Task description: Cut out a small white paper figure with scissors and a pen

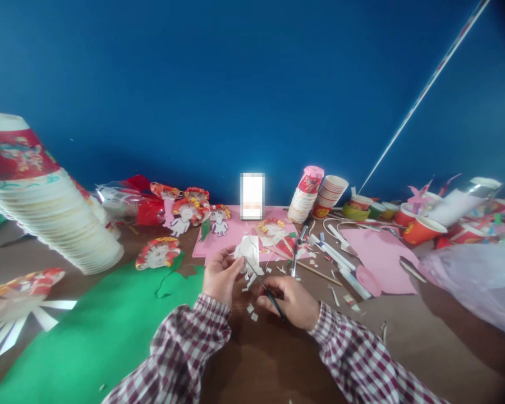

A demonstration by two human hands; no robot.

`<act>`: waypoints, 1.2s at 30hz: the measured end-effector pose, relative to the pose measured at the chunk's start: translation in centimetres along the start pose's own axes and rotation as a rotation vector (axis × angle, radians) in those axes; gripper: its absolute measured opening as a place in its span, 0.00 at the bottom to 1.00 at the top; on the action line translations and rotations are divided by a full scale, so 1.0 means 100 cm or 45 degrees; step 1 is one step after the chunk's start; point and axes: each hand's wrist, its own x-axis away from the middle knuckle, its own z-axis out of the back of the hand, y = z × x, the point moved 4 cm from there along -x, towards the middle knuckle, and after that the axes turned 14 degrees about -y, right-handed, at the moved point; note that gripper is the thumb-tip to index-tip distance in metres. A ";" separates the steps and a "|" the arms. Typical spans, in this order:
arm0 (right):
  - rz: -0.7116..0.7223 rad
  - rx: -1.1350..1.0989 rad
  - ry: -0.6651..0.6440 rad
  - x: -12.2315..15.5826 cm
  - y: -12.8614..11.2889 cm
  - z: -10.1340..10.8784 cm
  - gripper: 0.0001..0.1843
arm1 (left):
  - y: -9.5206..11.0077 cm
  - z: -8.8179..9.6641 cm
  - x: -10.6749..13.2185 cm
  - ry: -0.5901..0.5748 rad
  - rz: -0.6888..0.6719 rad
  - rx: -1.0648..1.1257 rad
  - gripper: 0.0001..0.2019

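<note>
Pinched between the thumb and fingers of my left hand (223,275) is a small piece of white paper (249,249). My right hand (292,300) is closed around the dark handles of a pair of scissors (273,301). The scissor blades point up and left and meet the lower part of the paper. Small white paper scraps (252,313) lie on the brown table below and around both hands. Just beyond the paper is a pink sheet (235,230) with cut-out paper figures (219,223) at its left side.
A tall leaning stack of paper cups (67,219) stands at the left, near a green sheet (105,320). Two shorter cup stacks (303,196) are at the back. To the right lie a knife-like tool (295,255), white strips (340,261), another pink sheet (381,258) and a clear plastic bag (475,280).
</note>
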 end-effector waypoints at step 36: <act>-0.030 0.006 -0.004 0.000 0.002 0.001 0.17 | 0.003 0.001 0.001 0.034 0.001 -0.048 0.24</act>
